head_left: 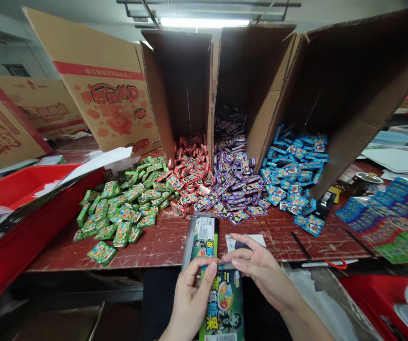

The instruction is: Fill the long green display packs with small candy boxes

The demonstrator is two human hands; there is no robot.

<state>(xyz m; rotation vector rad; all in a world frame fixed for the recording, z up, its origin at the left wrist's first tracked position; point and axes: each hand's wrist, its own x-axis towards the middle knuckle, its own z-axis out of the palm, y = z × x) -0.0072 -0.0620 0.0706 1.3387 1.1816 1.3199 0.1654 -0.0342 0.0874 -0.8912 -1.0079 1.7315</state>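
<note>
A dark green candy package (225,303) with bright lettering and a round colourful picture stands in front of my body, its top edge towards the table. My left hand (193,293) pinches the top left corner between thumb and fingers. At the same top edge, my right hand (261,267) closes thumb and index finger, with the other fingers stretched loosely above. What lies right between the fingertips is partly hidden. Just beyond my hands, a second green package (204,237) in clear plastic lies on the red table (154,255), beside a small white printed card (257,240).
Small candy boxes lie in piles: green (126,208), red (191,166), purple (235,175) and blue (296,166). Tall open cartons (179,80) stand behind. A red bin (48,227) is at left; printed sheets (395,218) and red-handled scissors (337,264) are at right.
</note>
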